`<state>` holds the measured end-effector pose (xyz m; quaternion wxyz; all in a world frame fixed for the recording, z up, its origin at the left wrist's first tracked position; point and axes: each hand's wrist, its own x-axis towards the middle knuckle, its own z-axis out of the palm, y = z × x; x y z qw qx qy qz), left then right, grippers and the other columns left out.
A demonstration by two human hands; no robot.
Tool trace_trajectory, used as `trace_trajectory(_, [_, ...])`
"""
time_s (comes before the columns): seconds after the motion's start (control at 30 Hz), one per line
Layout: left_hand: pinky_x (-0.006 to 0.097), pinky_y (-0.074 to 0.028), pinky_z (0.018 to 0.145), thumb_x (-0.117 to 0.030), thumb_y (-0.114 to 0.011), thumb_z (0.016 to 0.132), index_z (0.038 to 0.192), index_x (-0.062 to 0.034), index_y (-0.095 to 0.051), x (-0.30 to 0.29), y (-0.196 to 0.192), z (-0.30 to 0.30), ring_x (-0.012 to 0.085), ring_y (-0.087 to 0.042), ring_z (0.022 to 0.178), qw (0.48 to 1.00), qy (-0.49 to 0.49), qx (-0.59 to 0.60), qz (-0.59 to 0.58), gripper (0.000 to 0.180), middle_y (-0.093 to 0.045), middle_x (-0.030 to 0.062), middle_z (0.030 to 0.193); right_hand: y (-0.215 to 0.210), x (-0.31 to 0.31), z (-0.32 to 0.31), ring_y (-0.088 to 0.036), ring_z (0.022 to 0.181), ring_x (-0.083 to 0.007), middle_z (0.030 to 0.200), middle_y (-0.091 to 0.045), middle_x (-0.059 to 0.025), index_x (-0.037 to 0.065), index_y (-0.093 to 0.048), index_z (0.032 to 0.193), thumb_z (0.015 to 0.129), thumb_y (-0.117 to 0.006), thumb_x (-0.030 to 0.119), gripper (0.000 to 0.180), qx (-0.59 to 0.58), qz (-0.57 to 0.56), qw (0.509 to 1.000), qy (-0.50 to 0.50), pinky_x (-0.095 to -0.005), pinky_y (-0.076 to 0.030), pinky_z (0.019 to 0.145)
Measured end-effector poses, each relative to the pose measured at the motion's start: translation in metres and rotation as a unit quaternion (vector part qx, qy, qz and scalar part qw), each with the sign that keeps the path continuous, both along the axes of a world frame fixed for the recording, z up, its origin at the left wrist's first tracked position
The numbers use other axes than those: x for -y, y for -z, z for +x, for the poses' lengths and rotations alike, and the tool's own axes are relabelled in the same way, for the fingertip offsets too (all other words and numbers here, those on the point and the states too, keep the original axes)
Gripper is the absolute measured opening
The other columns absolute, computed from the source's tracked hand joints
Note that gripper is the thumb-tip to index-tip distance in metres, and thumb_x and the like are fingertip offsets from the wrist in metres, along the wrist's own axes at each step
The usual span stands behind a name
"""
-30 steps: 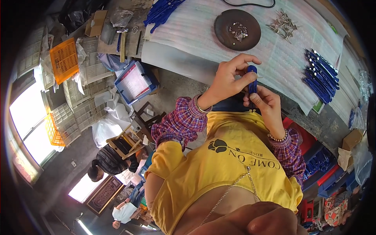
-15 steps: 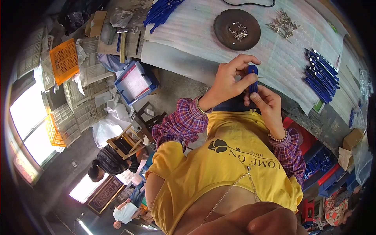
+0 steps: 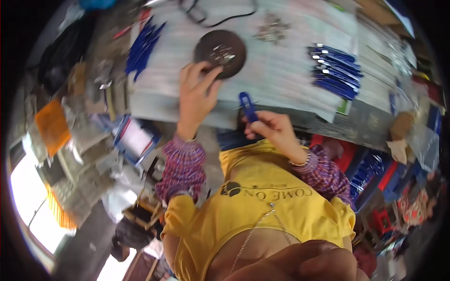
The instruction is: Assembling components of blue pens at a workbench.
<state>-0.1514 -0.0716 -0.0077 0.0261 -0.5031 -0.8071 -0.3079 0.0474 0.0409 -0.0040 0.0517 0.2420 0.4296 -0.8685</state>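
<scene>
My right hand (image 3: 274,129) grips a blue handle-shaped piece (image 3: 247,104) between thumb and fingers. Its rounded end points away from me, and a thin metal pin sticks out on both sides near that end. At the near rim of a round dark brown dish (image 3: 201,46), my left hand (image 3: 197,93) reaches in with its fingers apart. Small shiny metal bits (image 3: 222,55) lie in the dish. I see nothing held in the left hand, though the picture is smeared there.
Beyond the dish is a pile of metal pins (image 3: 273,29). Blue pieces are stacked at the right (image 3: 336,70), with more blue strips (image 3: 144,49) at the left. A black cord (image 3: 225,21) lies at the far edge. A blue crate (image 3: 136,140) stands left of the table.
My left hand has left the blue piece and moved left to the dish. The right hand keeps the piece, now tilted. The whole view has shifted.
</scene>
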Motion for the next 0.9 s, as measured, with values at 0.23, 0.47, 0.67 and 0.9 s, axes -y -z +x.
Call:
trace_trajectory(0.23, [0.035, -0.043, 0.079, 0.001, -0.068, 0.064, 0.089, -0.0061, -0.068, -0.006, 0.003, 0.001, 0.0272, -0.051, 0.093, 1.000, 0.002, 0.024, 0.020, 0.026, -0.057, 0.0083, 0.095, 0.001, -0.001, 0.003, -0.058, 0.074, -0.0092, 0.083, -0.062, -0.0051, -0.007, -0.057, 0.106, 0.091, -0.053, 0.007, 0.021, -0.017, 0.004, 1.000, 0.006, -0.0219, -0.048, 0.069])
trace_trajectory(0.47, [0.035, -0.044, 0.078, 0.000, -0.070, 0.061, 0.076, -0.0061, -0.067, -0.005, 0.007, -0.007, 0.0264, -0.052, 0.093, 0.998, 0.019, 0.045, 0.044, 0.016, -0.060, 0.0053, 0.090, 0.000, -0.003, 0.006, -0.058, 0.073, -0.0090, 0.082, -0.061, -0.0047, -0.007, -0.057, 0.106, 0.091, -0.053, 0.008, 0.021, -0.023, 0.002, 1.000, 0.009, -0.0218, -0.048, 0.069])
trace_trajectory(0.67, [0.034, -0.043, 0.078, -0.001, -0.070, 0.061, 0.073, -0.0057, -0.066, -0.007, 0.002, -0.014, 0.0248, -0.053, 0.090, 0.995, 0.031, 0.088, 0.042, 0.014, -0.061, 0.0046, 0.084, 0.001, -0.004, 0.007, -0.059, 0.073, -0.0101, 0.082, -0.062, -0.0053, -0.006, -0.057, 0.106, 0.091, -0.053, 0.009, 0.021, -0.016, 0.002, 1.000, 0.013, -0.0225, -0.048, 0.069])
trace_trajectory(0.9, [0.031, -0.046, 0.074, -0.002, -0.071, 0.064, 0.075, -0.0053, -0.068, -0.007, 0.006, -0.027, 0.0208, -0.058, 0.082, 0.990, 0.003, 0.118, 0.076, 0.012, -0.065, 0.0055, 0.081, -0.004, -0.001, 0.003, -0.058, 0.072, -0.0117, 0.082, -0.061, -0.0065, -0.007, -0.057, 0.105, 0.090, -0.052, 0.004, 0.019, 0.002, -0.004, 1.000, 0.022, -0.0240, -0.048, 0.069])
